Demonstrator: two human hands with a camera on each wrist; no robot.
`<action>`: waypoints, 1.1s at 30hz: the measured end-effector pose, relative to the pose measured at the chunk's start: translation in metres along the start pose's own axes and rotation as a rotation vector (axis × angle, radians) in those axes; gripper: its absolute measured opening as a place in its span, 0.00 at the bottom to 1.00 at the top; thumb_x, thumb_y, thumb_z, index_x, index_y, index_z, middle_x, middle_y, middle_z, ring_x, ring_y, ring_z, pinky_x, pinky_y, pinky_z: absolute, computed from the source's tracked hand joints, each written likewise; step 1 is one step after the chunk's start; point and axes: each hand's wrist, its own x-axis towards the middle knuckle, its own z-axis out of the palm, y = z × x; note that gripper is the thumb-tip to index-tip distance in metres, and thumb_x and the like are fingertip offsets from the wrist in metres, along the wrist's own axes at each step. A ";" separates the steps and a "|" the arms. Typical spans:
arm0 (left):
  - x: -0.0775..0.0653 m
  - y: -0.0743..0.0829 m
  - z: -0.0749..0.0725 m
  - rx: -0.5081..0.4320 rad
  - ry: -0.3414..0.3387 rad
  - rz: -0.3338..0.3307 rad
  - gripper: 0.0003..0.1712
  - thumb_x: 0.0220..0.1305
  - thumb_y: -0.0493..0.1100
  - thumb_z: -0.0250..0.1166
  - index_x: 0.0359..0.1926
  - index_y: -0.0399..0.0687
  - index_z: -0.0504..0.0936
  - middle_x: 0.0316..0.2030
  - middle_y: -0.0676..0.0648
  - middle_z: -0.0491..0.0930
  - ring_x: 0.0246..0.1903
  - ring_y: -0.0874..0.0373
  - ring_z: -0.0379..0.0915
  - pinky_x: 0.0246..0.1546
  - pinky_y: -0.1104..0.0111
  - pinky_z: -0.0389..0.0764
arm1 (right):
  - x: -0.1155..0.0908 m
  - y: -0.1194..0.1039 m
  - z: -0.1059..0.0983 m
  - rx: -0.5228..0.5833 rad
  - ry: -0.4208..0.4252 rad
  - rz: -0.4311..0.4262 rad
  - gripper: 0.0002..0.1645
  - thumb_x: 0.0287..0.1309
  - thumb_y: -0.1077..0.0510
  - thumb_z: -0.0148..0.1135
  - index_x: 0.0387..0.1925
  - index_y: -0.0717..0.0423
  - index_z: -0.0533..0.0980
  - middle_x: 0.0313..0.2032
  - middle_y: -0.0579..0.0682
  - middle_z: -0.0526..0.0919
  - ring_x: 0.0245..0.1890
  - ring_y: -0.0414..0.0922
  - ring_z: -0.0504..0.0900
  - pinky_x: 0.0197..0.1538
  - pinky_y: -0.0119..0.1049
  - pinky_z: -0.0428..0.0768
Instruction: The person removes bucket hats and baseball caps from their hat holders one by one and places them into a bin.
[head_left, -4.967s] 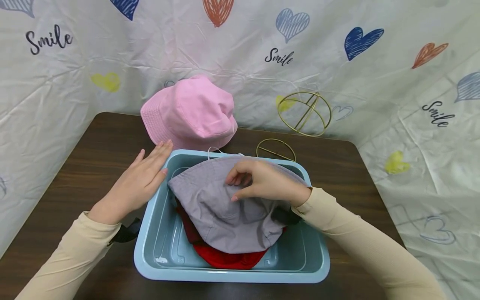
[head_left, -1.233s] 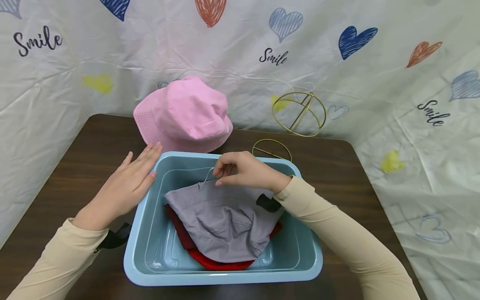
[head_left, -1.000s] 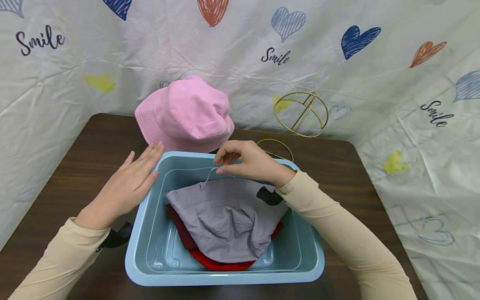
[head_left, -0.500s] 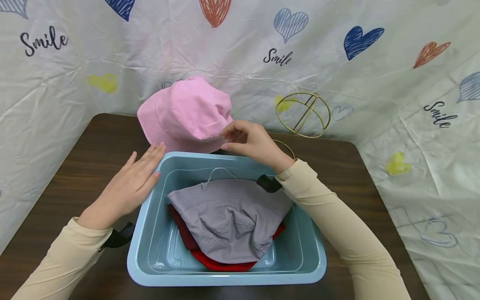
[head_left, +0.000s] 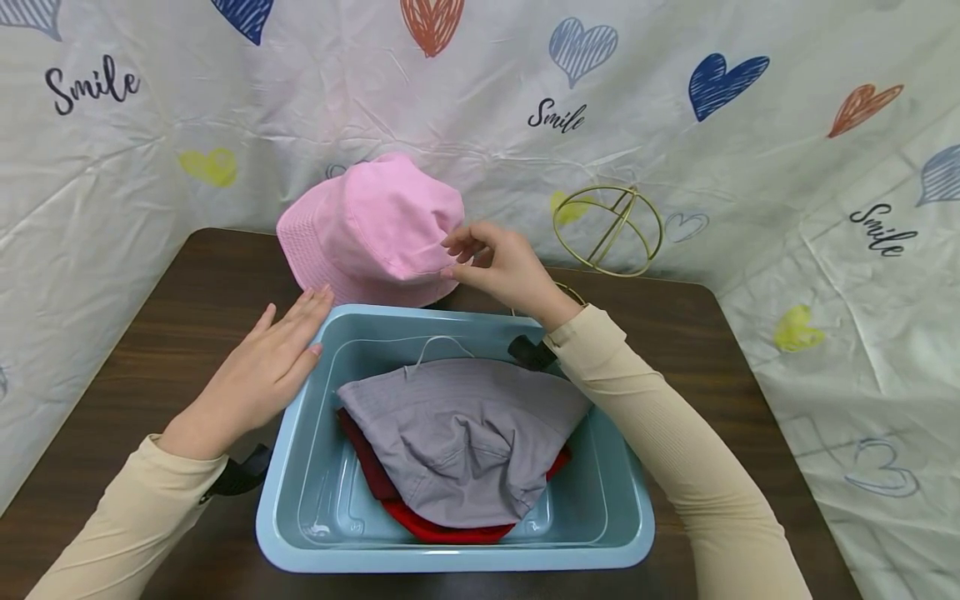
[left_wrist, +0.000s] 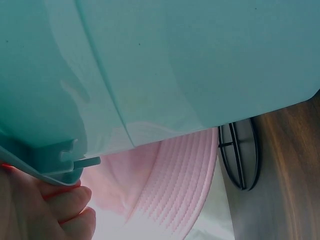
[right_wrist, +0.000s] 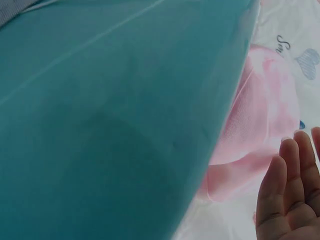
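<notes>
My left hand (head_left: 258, 371) lies with straight fingers along the left rim of a light blue plastic tub (head_left: 450, 560); in the left wrist view its fingertips (left_wrist: 75, 202) are at the tub's edge. Inside the tub a grey bucket hat (head_left: 465, 442) with a thin white cord (head_left: 423, 350) lies on top of a red cloth item (head_left: 442, 531) and a dark red one (head_left: 366, 458). Behind the tub stands a pink bucket hat (head_left: 382, 221). My right hand (head_left: 506, 268), fingers loosely bent and holding nothing, is beyond the back rim at the pink hat's right side.
A gold wire hat stand (head_left: 621, 218) stands at the back right, its base ring partly hidden by my right hand. The dark wooden table (head_left: 172, 333) ends at a white cloth backdrop (head_left: 480, 92) with printed hearts. Black straps (head_left: 240, 475) circle both wrists.
My right hand has let go of the grey hat's cord, left in the tub, and moved up and back to the pink hat's right side. The left hand has stayed on the rim.
</notes>
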 end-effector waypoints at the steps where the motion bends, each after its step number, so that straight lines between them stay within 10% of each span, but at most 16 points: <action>1: 0.000 0.000 0.000 0.000 0.000 0.000 0.32 0.71 0.44 0.46 0.72 0.37 0.52 0.70 0.39 0.53 0.70 0.45 0.44 0.66 0.43 0.43 | 0.001 0.000 0.000 0.000 0.003 0.004 0.16 0.53 0.64 0.67 0.45 0.65 0.77 0.41 0.57 0.81 0.39 0.44 0.77 0.43 0.36 0.75; 33: 0.001 -0.001 0.001 0.012 0.013 0.005 0.32 0.71 0.43 0.47 0.71 0.36 0.52 0.70 0.38 0.53 0.70 0.45 0.45 0.66 0.43 0.44 | 0.032 -0.001 0.000 -0.063 0.093 0.038 0.24 0.49 0.63 0.70 0.50 0.63 0.74 0.45 0.55 0.76 0.45 0.48 0.75 0.47 0.37 0.76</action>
